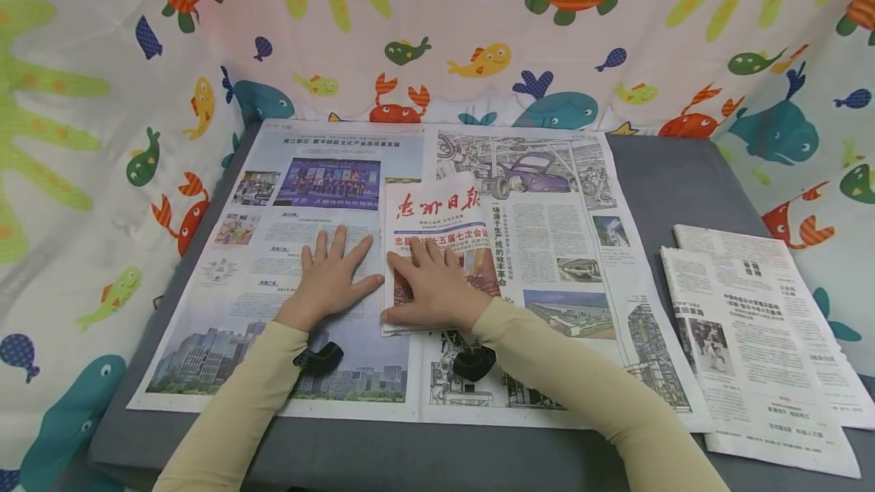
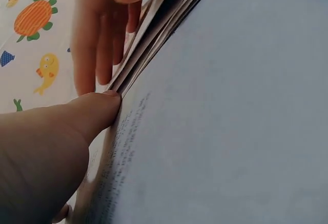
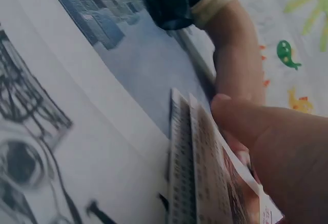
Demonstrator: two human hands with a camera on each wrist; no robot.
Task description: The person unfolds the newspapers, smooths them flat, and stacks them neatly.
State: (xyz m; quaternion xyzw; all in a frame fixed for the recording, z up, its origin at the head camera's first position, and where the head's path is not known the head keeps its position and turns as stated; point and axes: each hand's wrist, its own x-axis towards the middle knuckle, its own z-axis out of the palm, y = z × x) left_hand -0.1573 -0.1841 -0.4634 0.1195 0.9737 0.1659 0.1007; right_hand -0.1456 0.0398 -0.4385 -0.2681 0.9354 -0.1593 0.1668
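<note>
A large newspaper (image 1: 547,249) lies spread open, and a smaller folded newspaper (image 1: 437,207) with a red title lies on its middle. My left hand (image 1: 333,275) rests with fingers spread on the open sheet, thumb tip right at the folded newspaper's left edge. In the left wrist view the thumb (image 2: 97,111) meets the layered paper edges (image 2: 154,39). On the folded newspaper my right hand (image 1: 437,287) presses down, fingers fanned out, covering part of its front page. The right wrist view shows its thumb (image 3: 251,121) over the folded layers (image 3: 192,157).
More newspapers (image 1: 766,340) lie overlapped at the right, reaching past the front edge of the grey table (image 1: 410,450). A cloth printed with sea animals (image 1: 437,17) hangs behind and at the sides. Black devices (image 1: 321,359) sit under both wrists.
</note>
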